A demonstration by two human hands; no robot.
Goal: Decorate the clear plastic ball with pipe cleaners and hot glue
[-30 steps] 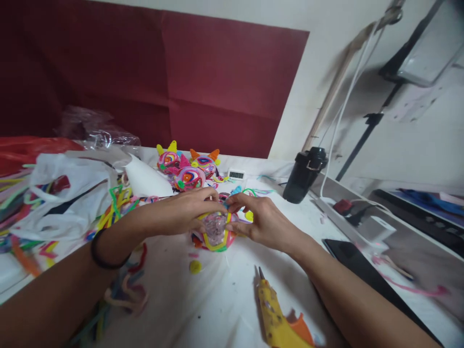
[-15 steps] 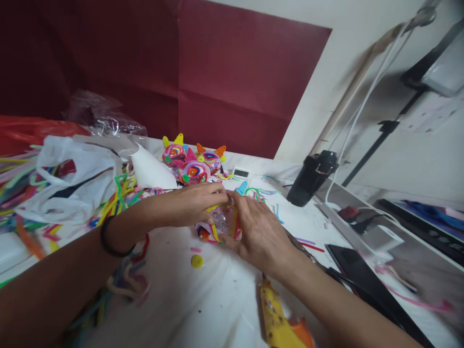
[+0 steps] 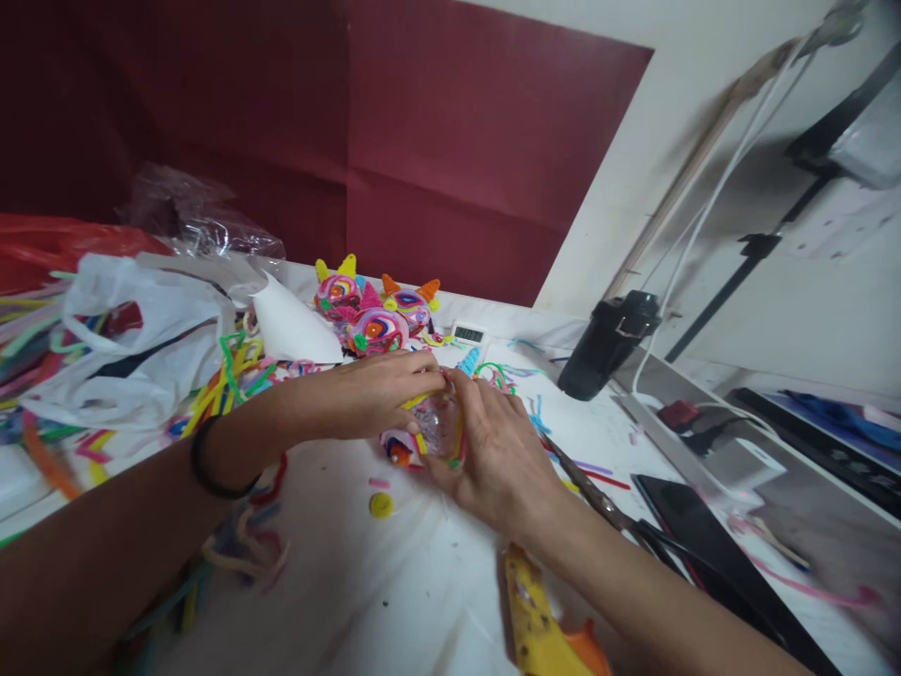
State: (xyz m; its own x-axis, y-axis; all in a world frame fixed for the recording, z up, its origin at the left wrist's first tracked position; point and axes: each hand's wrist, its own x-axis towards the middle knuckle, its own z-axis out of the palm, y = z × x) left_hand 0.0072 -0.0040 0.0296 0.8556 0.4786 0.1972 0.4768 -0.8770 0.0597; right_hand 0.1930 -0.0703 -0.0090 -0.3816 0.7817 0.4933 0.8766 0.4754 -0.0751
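Yellow-edged and clear, the decorated ball [image 3: 437,427] is near the middle of my head view, at the white desk [image 3: 415,573]. My left hand [image 3: 373,392] and right hand [image 3: 493,451] grasp it from both sides; a yellow disc [image 3: 381,505] lies near.

Glossy, clear plastic-looking craft piece [image 3: 440,424]; matt, creased, paper-like maroon sheet [image 3: 465,160]; metal scissor blades [image 3: 595,495].

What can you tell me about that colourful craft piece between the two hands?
The craft piece has a shiny, see-through-looking middle edged in yellow, with pink, orange and blue on its outside. The left hand holds its left side, the right hand its right, hiding much of it. Whether it touches the white tabletop is unclear.
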